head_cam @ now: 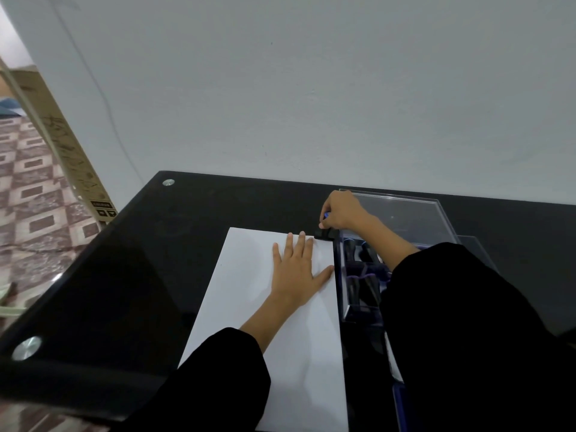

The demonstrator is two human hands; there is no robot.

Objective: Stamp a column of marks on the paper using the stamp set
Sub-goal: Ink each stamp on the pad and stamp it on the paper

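Your left hand (294, 269) lies flat, fingers straight, on the white paper (305, 353) so it cannot slide, while your right hand (341, 212) curls round what looks like a stamp (324, 234) at the paper's far right corner, near the stamp box (343, 294) beside the paper.

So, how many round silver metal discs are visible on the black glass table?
2. One round silver metal disc sits at the far left corner of the black glass table, the other at its near left corner. Others may be hidden on the right side.
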